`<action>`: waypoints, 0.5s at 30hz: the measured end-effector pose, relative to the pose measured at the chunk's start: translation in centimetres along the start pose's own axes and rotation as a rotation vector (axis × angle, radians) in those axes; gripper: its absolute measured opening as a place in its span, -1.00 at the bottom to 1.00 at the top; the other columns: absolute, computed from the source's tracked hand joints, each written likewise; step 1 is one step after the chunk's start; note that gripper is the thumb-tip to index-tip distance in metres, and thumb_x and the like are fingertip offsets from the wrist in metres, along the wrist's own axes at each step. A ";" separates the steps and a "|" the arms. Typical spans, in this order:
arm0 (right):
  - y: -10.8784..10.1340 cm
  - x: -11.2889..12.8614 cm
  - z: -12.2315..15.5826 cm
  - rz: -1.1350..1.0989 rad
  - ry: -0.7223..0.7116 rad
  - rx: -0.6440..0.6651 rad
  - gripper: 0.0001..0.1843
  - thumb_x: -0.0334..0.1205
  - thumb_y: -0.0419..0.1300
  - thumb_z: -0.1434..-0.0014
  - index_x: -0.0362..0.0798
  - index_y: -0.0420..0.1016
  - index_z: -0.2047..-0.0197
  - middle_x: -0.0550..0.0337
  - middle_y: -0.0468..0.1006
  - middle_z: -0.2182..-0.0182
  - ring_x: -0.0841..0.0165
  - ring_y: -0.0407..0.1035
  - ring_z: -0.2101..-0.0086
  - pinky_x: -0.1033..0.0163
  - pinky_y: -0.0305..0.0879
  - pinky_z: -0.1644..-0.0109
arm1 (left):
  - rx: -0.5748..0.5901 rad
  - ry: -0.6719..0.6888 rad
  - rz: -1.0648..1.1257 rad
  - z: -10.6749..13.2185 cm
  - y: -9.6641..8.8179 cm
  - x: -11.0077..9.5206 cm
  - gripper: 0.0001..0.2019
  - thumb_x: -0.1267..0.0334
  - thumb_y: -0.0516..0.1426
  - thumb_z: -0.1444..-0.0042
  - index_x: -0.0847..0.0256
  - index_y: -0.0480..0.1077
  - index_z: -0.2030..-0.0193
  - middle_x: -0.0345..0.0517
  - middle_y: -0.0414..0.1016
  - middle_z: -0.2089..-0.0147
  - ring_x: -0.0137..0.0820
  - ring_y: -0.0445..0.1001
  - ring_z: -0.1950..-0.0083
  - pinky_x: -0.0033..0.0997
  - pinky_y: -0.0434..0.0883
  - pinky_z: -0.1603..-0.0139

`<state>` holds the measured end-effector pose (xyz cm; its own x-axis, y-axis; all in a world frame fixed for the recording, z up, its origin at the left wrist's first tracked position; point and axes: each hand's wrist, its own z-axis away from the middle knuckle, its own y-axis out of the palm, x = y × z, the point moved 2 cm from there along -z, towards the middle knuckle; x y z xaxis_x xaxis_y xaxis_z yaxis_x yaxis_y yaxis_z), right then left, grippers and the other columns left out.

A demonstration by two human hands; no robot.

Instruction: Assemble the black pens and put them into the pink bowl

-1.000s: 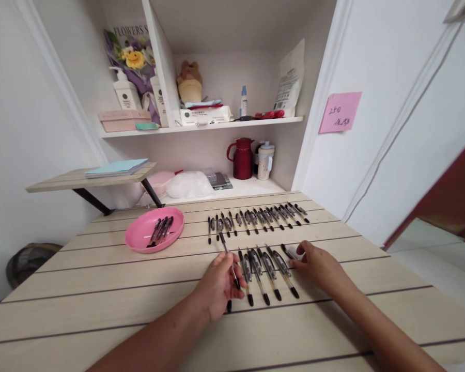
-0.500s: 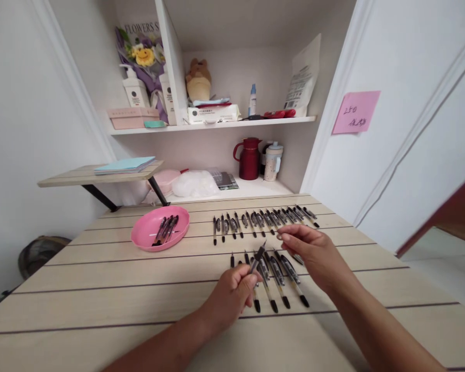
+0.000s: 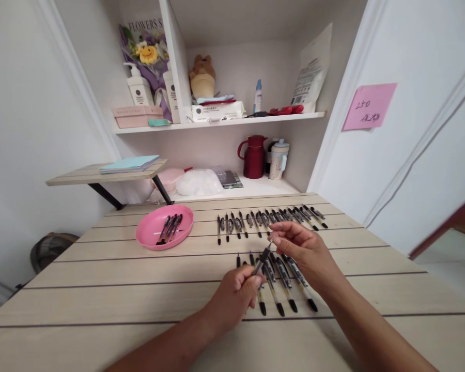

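Note:
My left hand (image 3: 236, 295) is closed round a black pen (image 3: 262, 261), holding it tilted up and to the right above the table. My right hand (image 3: 304, 251) pinches a small part at the pen's upper tip; I cannot make out what it is. Under both hands lies a near row of black pens (image 3: 284, 279). A far row of pens and caps (image 3: 269, 219) stretches across the wooden table (image 3: 101, 289). To the left stands a pink plate (image 3: 151, 233) with several pens in it.
Shelves behind the table hold a red jug (image 3: 253, 156), a cup, bottles, a box and a plush toy. A small raised wooden shelf (image 3: 101, 174) with a blue book juts out at the left. A pink note (image 3: 368, 106) is stuck on the right wall.
My left hand picked a pen up from the near row and raised it. My right hand left the table and came to the pen's tip. The camera shifted slightly.

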<state>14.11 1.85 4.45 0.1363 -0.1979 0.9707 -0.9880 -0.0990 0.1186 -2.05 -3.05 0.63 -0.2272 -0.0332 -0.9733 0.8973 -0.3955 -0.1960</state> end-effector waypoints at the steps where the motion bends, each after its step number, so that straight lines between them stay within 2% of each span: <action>1: 0.0 -0.1 0.0 0.004 0.004 0.002 -0.65 -0.12 0.31 0.16 -0.03 0.44 0.26 0.22 0.42 0.46 0.44 0.28 0.44 0.34 0.26 0.43 | -0.004 -0.001 0.000 0.0 0.0 0.0 -0.71 0.08 -0.07 -0.11 0.26 0.30 0.27 -0.33 0.19 0.64 -0.60 0.07 0.66 -0.59 0.03 0.60; 8: 0.1 -0.5 0.2 0.012 0.017 0.040 -0.62 -0.11 0.30 0.16 -0.04 0.41 0.23 0.22 0.41 0.47 0.45 0.26 0.48 0.33 0.23 0.45 | -0.018 0.002 -0.002 0.1 0.0 -0.1 -0.72 0.09 -0.07 -0.11 0.25 0.31 0.27 -0.32 0.19 0.64 -0.59 0.08 0.64 -0.58 0.04 0.58; 15: 0.4 -0.9 0.5 0.005 0.007 0.087 -0.64 -0.16 0.29 0.12 -0.02 0.39 0.20 0.32 0.36 0.55 0.53 0.17 0.56 0.36 0.12 0.48 | -0.076 0.005 -0.060 0.2 0.1 0.1 -0.72 0.08 -0.07 -0.10 0.24 0.31 0.28 -0.32 0.18 0.63 -0.58 0.08 0.63 -0.57 0.04 0.56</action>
<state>13.61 1.55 3.49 0.1306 -0.1923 0.9726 -0.9787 -0.1820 0.0954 -2.01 -3.27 0.54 -0.2797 -0.0070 -0.9601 0.9082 -0.3261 -0.2623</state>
